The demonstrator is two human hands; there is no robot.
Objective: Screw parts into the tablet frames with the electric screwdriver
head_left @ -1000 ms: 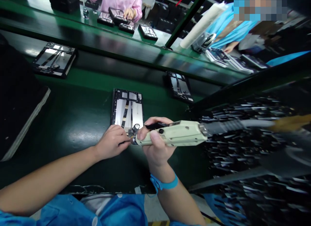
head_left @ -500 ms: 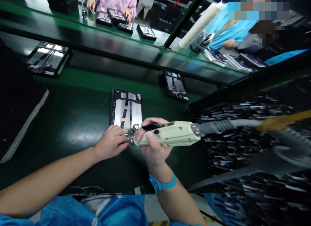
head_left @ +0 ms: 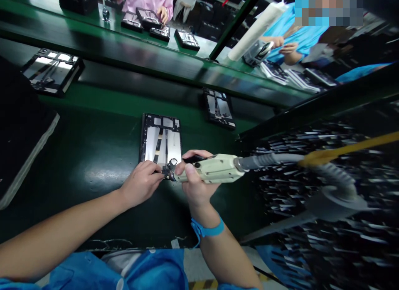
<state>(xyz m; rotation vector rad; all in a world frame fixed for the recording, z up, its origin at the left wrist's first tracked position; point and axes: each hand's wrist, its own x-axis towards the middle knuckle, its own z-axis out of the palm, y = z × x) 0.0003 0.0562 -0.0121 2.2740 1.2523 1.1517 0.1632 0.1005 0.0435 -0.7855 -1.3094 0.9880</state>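
An open tablet-like unit (head_left: pixel 173 141) lies on the dark green bench, its silver inner plate, black frame and dark ribbon cables showing. My right hand (head_left: pixel 198 189) is wrapped round a pale green electric screwdriver (head_left: pixel 218 169), held nearly level, with a cable leaving its rear end. The driver's nose is at the unit's near edge, beside a small round camera-like part (head_left: pixel 172 162). My left hand (head_left: pixel 141 183) is closed at the unit's near left corner, fingertips pressed together close to the driver's nose. Whatever they pinch is hidden.
Two similar units, one far left (head_left: pixel 51 72) and one right (head_left: pixel 218 108), lie on the strip behind. A dark padded item (head_left: pixel 21 136) stands at left. A grey holder (head_left: pixel 335 202) and dark slotted surface are at right. Two co-workers sit across, beyond a green rail (head_left: pixel 124 49).
The screwdriver's nose has shifted from beside my left fingertips onto the unit's near edge. Both units behind have slid left. The co-worker in blue has raised both hands together.
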